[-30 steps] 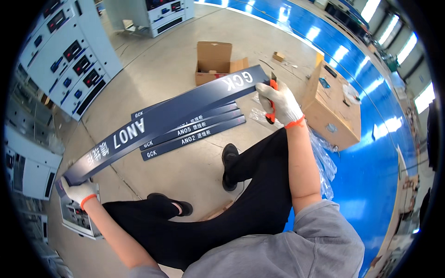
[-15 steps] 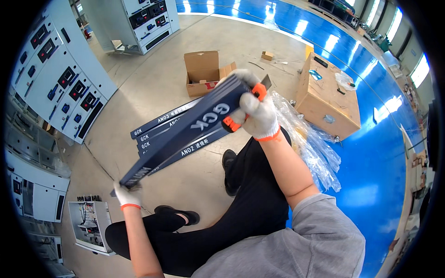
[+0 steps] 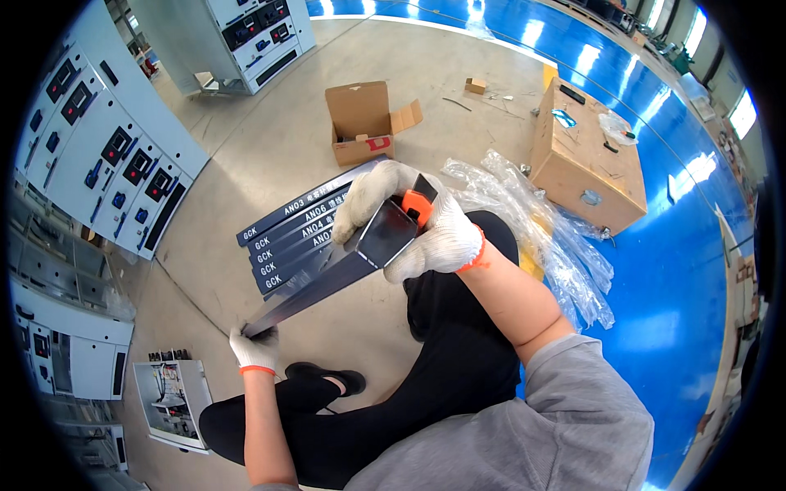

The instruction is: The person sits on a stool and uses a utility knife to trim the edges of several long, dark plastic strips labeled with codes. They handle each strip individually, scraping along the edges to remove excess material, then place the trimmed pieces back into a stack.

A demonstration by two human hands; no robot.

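Note:
A long dark-blue sign panel (image 3: 321, 286) is held slantwise in front of me, its narrow end turned toward my right. My left hand (image 3: 255, 350), in a white glove with an orange cuff, is closed round its lower left end. At the upper right end my right hand (image 3: 442, 233), gloved alike, curls its fingers over the panel. An orange and black utility knife (image 3: 418, 206) with its blade exposed is also in that hand, its handle partly hidden. Behind the held panel, similar dark-blue sign panels (image 3: 274, 245) with white lettering lie side by side on the floor.
Beyond the panels stands an open cardboard box (image 3: 360, 147). Crumpled clear plastic wrap (image 3: 573, 278) lies right of my knee, near a wooden crate (image 3: 577, 159) carrying small items. Tall grey electrical cabinets (image 3: 106, 139) rise at left, with an open electrical unit (image 3: 172, 405) below them.
The held panel has been rotated, so its lettered face has turned from view and its end now shows. My right hand has shifted slightly lower, my left slightly right.

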